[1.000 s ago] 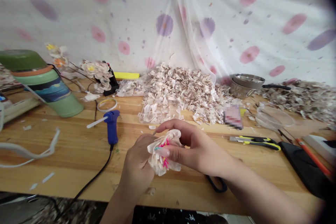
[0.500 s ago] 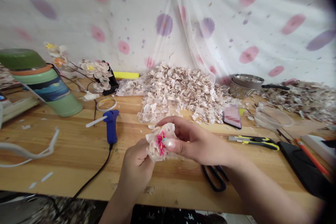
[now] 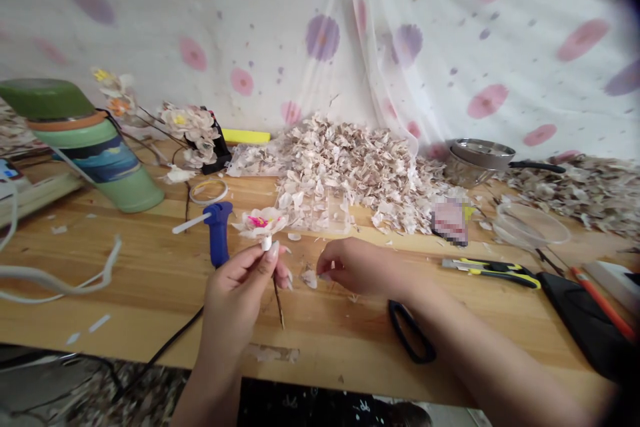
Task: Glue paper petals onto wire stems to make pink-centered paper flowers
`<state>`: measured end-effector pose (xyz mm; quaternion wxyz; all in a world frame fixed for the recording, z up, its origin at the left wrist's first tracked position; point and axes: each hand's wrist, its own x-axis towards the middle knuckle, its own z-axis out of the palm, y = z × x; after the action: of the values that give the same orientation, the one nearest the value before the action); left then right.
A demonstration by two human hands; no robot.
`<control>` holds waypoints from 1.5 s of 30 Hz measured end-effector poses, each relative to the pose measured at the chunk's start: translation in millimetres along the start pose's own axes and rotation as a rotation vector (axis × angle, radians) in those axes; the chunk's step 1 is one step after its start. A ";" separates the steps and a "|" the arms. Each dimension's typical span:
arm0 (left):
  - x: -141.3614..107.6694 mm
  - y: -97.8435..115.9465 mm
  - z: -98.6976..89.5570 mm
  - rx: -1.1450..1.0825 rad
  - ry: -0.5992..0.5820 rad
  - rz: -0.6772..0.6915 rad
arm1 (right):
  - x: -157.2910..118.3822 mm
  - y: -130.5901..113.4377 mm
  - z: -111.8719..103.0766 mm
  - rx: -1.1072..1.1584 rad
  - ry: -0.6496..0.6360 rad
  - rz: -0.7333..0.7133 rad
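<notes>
My left hand (image 3: 243, 287) pinches an artificial flower (image 3: 265, 220) by its short white base and dark twig stem (image 3: 278, 303). Pale petals surround the flower's pink and yellow centre, which faces up. To the right, low over the table, my right hand (image 3: 353, 270) has its fingers curled together. Right by those fingertips is a loose pale petal (image 3: 309, 278); whether they grip it is unclear. Partly under the right forearm lie scissors with a black handle (image 3: 413, 333). A blue glue gun (image 3: 219, 233) stands just beyond my left hand.
A large heap of dried petals (image 3: 350, 167) covers the table's back, behind a clear compartment box (image 3: 330, 210). At left are a green bottle (image 3: 120, 160) and finished flowers (image 3: 187, 123). A utility knife (image 3: 493, 270), a clear bowl (image 3: 533, 223) and a strainer (image 3: 483, 153) are at right.
My left hand has turned the flower upright and moved it left, so its base and stem now show. My right hand has let go of the flower and lowered toward the table.
</notes>
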<state>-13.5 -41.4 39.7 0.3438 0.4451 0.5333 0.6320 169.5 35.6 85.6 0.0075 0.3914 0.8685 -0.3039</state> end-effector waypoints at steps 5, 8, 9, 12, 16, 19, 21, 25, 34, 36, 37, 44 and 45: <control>0.0 -4.2 -1.9 -0.028 -0.033 0.003 | 6.5 2.2 14.4 -0.050 0.043 0.008; 0.2 -6.9 -4.0 -0.044 -0.024 -0.015 | 12.0 6.4 23.4 -0.070 0.054 0.001; 0.4 -7.6 -4.9 -0.052 -0.008 -0.018 | 13.8 7.7 26.1 -0.071 0.054 0.004; 1.3 -9.9 -7.6 -0.075 0.044 -0.020 | 18.0 9.7 31.5 -0.071 0.062 0.006; 3.0 -14.0 -9.7 -0.094 0.043 -0.045 | 19.9 9.3 34.2 -0.051 0.088 0.009; 3.6 -16.4 -10.3 -0.102 0.037 -0.059 | 20.5 10.0 34.8 -0.025 0.105 -0.007; 3.6 -17.6 -10.7 -0.097 0.044 -0.065 | 21.1 11.3 33.9 0.002 0.115 -0.021; 3.6 -22.4 -11.2 -0.094 0.067 -0.064 | 20.9 16.6 22.7 0.051 0.175 -0.029; 2.0 -34.9 -11.5 -0.105 0.103 -0.074 | 28.2 30.1 -24.8 0.158 0.455 0.110; 0.8 -34.9 -11.6 -0.121 0.091 -0.088 | 39.8 26.6 -27.6 0.145 0.436 0.112; 0.1 -35.0 -11.6 -0.127 0.087 -0.098 | 46.2 23.9 -28.8 0.129 0.424 0.103; -3.6 -36.5 -12.6 -0.117 0.094 -0.120 | 91.3 6.2 -41.7 -0.040 0.477 0.016; -3.6 -36.5 -12.8 -0.110 0.089 -0.117 | 98.3 6.3 -42.0 -0.072 0.484 0.012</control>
<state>-25.5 -42.4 2.7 0.3798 0.3649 0.5378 0.6583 115.1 127.6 91.9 -0.1850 0.4576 0.8529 -0.1700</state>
